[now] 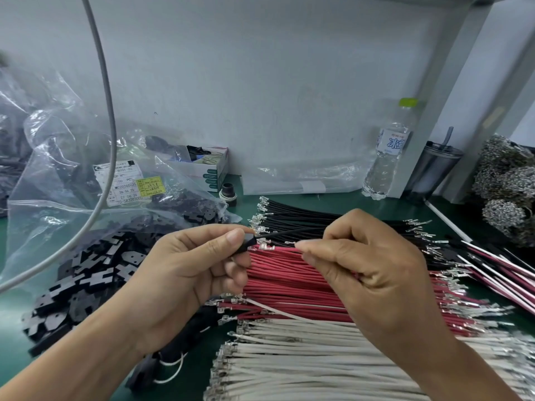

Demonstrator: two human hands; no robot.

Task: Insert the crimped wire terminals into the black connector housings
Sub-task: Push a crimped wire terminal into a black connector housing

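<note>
My left hand (199, 264) pinches a small black connector housing (249, 243) between thumb and fingers. A black wire (289, 233) runs from the housing's right side into my right hand (362, 261), whose fingers also pinch a red wire with a silver crimped terminal (265, 247) just right of the housing. Both hands hover over rows of crimped wires on the green table: black wires (304, 217) at the back, red wires (289, 282) in the middle, white wires (289, 357) nearest me.
Loose black housings (86, 270) spill from a clear plastic bag (58, 175) at left. A grey cable (108, 111) hangs across the left. A small box (211, 169), water bottle (388, 151), dark tumbler (434, 169) and terminal bundles (506, 183) stand at the back; assembled wires (498, 270) lie right.
</note>
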